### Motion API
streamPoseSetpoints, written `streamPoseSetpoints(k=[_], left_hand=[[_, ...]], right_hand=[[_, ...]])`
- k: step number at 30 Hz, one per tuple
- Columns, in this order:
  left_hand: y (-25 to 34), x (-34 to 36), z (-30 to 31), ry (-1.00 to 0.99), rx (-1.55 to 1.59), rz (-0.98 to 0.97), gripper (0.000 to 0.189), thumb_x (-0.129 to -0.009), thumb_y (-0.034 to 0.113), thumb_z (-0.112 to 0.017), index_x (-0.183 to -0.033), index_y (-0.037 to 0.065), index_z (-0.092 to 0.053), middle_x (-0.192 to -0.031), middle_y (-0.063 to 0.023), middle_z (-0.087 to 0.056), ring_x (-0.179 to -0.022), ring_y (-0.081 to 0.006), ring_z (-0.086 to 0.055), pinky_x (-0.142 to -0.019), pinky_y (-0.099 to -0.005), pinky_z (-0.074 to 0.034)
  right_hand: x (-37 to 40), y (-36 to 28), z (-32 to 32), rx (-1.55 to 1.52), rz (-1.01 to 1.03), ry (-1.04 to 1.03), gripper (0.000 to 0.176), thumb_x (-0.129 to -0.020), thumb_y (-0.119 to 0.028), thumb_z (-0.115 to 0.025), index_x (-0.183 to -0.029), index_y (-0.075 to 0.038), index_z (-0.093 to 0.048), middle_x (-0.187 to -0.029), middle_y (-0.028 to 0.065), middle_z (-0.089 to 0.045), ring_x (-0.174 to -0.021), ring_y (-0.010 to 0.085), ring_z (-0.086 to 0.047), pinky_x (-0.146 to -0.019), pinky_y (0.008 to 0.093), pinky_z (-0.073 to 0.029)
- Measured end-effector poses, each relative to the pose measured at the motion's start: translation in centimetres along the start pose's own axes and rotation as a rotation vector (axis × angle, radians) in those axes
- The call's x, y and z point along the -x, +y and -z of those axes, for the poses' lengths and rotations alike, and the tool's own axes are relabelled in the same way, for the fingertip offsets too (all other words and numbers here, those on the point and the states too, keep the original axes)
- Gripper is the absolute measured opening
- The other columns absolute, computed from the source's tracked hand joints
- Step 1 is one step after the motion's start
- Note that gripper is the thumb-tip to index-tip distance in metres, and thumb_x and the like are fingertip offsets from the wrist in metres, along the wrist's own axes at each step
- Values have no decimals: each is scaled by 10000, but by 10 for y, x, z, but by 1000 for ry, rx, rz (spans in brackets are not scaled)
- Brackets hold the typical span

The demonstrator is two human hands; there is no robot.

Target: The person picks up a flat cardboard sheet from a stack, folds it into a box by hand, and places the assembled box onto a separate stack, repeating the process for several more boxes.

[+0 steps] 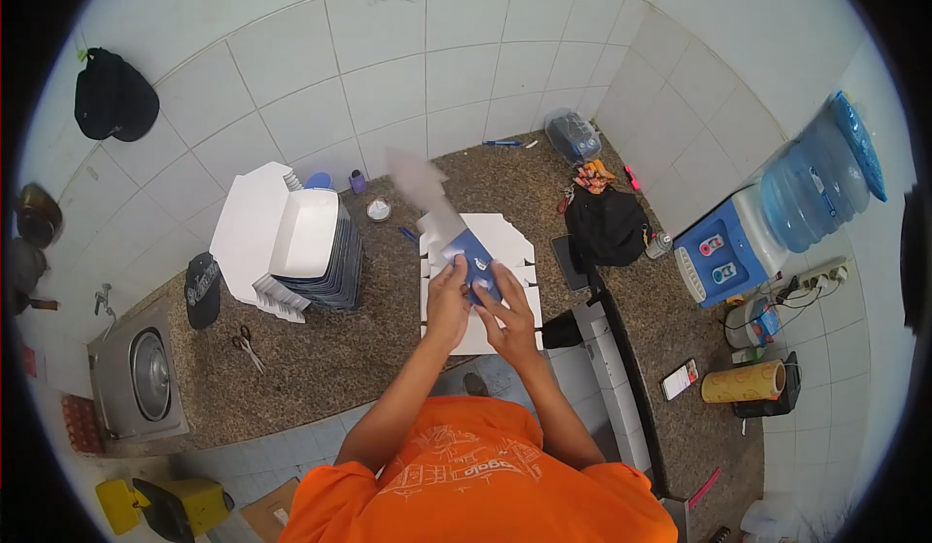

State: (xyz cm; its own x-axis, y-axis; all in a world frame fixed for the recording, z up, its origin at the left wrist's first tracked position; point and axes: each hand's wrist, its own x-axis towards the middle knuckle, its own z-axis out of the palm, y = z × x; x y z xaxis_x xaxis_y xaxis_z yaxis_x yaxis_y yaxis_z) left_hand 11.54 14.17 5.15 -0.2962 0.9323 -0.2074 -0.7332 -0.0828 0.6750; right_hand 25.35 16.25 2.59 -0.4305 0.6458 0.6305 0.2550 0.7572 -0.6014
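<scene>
My left hand [449,302] grips the lower left side of a blue and white cardboard piece [472,253], whose far white part is smeared by motion. My right hand [509,315] is at its lower right side, fingers bent against the blue face. Beneath both hands, flat white die-cut cardboard [505,237] lies on the granite counter. Left of them stands a tall stack of open boxes [311,235], white inside and dark outside, beside a pile of white cardboard sheets [248,232].
Scissors [249,349] and a dark cap [203,291] lie left, near the sink [150,373]. A black bag [607,226], a dark phone [570,262] and a water dispenser [733,247] are right. An open drawer [612,378] is beside me, right of my arm.
</scene>
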Motion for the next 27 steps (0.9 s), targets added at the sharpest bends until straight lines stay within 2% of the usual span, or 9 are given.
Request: streamPoseSetpoints(k=[6, 10, 12, 16, 18, 19, 21, 25, 27], left_hand=[[-21, 8, -5, -40, -56, -84, 246, -1080, 280, -568, -1102, 51, -655, -966, 14, -657, -843, -64, -617, -751, -225, -508], [-18, 13, 6, -77, -558, -303, 301, -1090, 238, -520, -1169, -6, -678, -851, 0, -664, -753, -40, -535, -660, -235, -439], [-12, 21, 19, -60, -710, -348, 306, -1084, 223, -518, -1194, -18, -672, -836, -11, -668, -742, -44, -528, -666, -247, -447], [15, 61, 39, -176, -919, -150, 275, -1055, 176, -555, -1201, -23, -675, -861, -70, -700, -779, -87, -584, -719, -287, -487], [12, 68, 62, -270, -852, -36, 259, -1038, 157, -562, -1194, -9, -685, -884, -102, -721, -788, -117, -620, -747, -301, -501], [14, 75, 69, -238, -1027, -70, 296, -1016, 137, -564, -1279, 25, -640, -899, -165, -731, -799, -202, -684, -779, -357, -519], [25, 87, 60, -144, -1102, 13, 346, -1006, 129, -562, -1342, 49, -585, -888, -196, -723, -799, -258, -695, -783, -382, -519], [17, 90, 75, -141, -1266, 21, 507, -989, 117, -556, -1479, 102, -424, -848, -258, -694, -806, -375, -706, -775, -437, -513], [30, 91, 66, -145, -1273, -27, 488, -997, 97, -542, -1473, 97, -435, -775, -183, -665, -708, -277, -653, -698, -387, -491]], right_hand=[[-3, -9, -32, -158, -303, 322, 351, -927, 3, -671, -1276, 25, -701, -1571, 259, -440, -1419, 373, -490, -1100, 437, -448], [0, -1, -20, -502, -328, 200, 434, -1078, -210, -468, -1444, -3, -572, -1389, 242, -585, -1251, 359, -601, -1072, 388, -443], [-8, -5, -9, -405, -430, 202, 500, -1105, -281, -365, -1486, 9, -509, -1264, 203, -628, -1111, 295, -631, -1004, 363, -461], [-2, 7, 9, -177, -372, 188, 429, -1078, -286, -491, -1410, -35, -596, -1072, 105, -637, -894, 174, -585, -857, 329, -475], [17, 6, 17, -395, -832, -197, 346, -1012, -254, -652, -1280, -39, -691, -990, 49, -609, -835, 113, -555, -784, 276, -461], [23, 4, 18, -399, -826, -205, 346, -1012, -254, -652, -1280, -39, -691, -990, 49, -609, -835, 113, -555, -784, 276, -461], [30, -2, 20, -586, -722, -595, 296, -904, -217, -802, -1161, -80, -750, -908, -26, -601, -809, 65, -529, -716, 259, -436], [21, -6, 20, -610, -815, -520, 277, -830, -187, -864, -1072, -87, -773, -909, -7, -606, -779, 87, -523, -708, 260, -442], [18, -18, 14, -492, -724, -498, 286, -832, -180, -860, -1075, -64, -766, -899, 1, -603, -787, 99, -528, -731, 264, -444]])
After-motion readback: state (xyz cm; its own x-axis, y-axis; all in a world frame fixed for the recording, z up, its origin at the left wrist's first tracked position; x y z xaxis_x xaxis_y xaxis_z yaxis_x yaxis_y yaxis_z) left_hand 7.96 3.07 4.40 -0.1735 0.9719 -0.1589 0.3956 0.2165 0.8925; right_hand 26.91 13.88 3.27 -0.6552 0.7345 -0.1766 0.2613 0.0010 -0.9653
